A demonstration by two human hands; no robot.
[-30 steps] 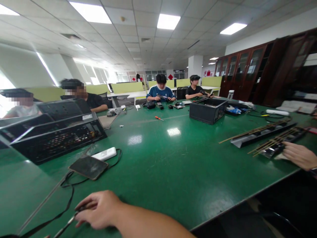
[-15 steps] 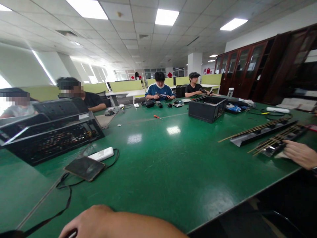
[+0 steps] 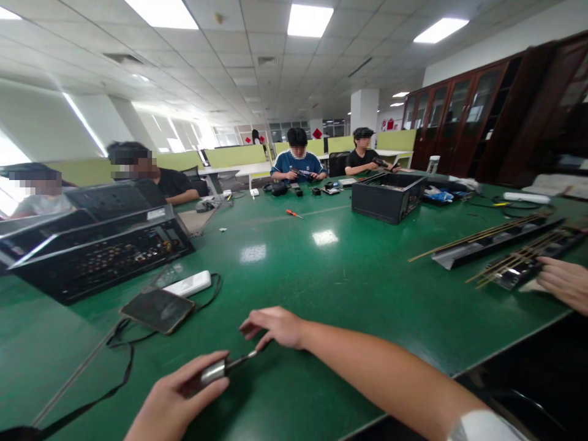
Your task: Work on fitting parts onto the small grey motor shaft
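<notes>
Above the near part of the green tabletop, the left hand grips a silver cylinder with a thin shaft. The right hand has its fingers loosely parted at the shaft's tip, perhaps touching it; blur hides the contact. Left of them, a dark flat pad lies beside a white bar.

Ceiling panels light the room evenly, leaving glare patches on the green table. Left of it, windows look washed out.
</notes>
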